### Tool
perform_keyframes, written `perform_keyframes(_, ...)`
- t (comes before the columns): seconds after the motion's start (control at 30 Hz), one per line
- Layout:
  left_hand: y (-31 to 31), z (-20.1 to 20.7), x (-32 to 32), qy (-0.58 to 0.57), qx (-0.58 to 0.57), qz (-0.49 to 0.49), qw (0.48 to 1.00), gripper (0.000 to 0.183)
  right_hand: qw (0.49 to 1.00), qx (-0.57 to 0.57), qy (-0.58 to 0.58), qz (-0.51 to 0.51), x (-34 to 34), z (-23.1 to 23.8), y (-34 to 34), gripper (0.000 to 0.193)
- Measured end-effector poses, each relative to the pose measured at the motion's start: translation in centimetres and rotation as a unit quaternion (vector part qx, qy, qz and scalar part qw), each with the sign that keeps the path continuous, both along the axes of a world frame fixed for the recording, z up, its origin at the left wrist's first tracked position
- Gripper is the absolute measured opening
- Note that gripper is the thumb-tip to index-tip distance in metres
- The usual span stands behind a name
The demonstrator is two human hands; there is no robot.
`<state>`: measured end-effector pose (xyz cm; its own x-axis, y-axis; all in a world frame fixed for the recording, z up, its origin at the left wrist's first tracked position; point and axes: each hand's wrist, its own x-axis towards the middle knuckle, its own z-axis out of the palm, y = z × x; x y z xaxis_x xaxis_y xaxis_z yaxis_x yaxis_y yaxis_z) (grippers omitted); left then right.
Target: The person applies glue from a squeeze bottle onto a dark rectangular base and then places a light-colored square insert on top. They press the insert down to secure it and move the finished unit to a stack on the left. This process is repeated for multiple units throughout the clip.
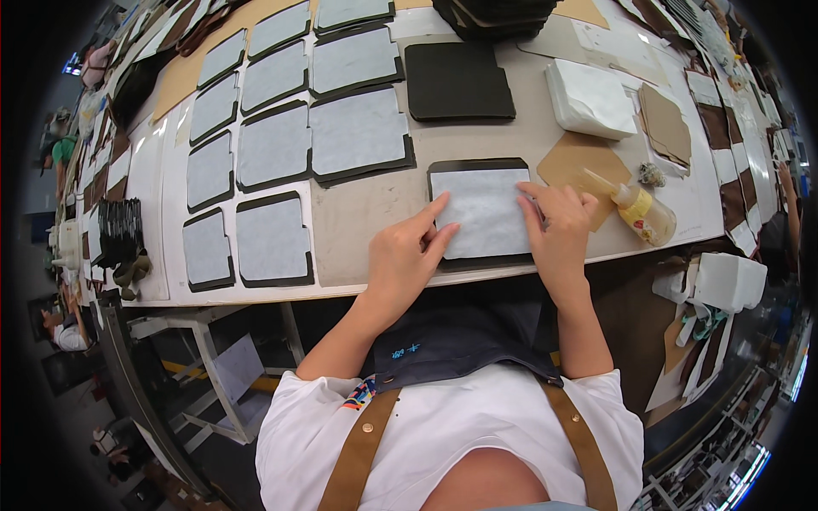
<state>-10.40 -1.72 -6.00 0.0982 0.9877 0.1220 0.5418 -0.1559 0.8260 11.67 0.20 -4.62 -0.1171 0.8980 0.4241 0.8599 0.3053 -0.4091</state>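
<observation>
A pale blue-white sheet (481, 213) lies on a black panel in front of me, with black borders showing at its top and bottom. My left hand (407, 251) rests at the sheet's left side, index finger and thumb spread apart and touching its edge. At the right side, my right hand (562, 221) has its index finger near the upper corner and its thumb lower down. Its other fingers are partly curled. Neither hand grips the panel. Just beyond it lies a bare black panel (458, 83).
Several panels with pale sheets (274, 151) lie in rows on the left of the table. To the right are a glue bottle (648, 217), brown card (579, 166), a white tissue pack (588, 98) and tan pieces (665, 123). A black stack (494, 17) stands at the back.
</observation>
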Motion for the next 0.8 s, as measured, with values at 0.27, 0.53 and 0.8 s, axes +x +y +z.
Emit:
perform_keyframes(0.27, 0.01, 0.14, 0.03, 0.004, -0.004, -0.004, 1.0, 0.041, 1.0, -0.002, -0.004, -0.003, -0.01, 0.02, 0.01, 0.013)
perform_keyframes(0.53, -0.04, 0.07, 0.0, 0.013, -0.003, -0.005, 1.0, 0.041, 1.0, -0.007, -0.005, -0.001, -0.01, 0.02, 0.07, 0.014)
perform_keyframes(0.8, -0.07, 0.23, -0.28, 0.057, 0.009, -0.008, 0.998, 0.039, 1.0, -0.014, -0.012, 0.001, 0.11, 0.05, 0.14, 0.017)
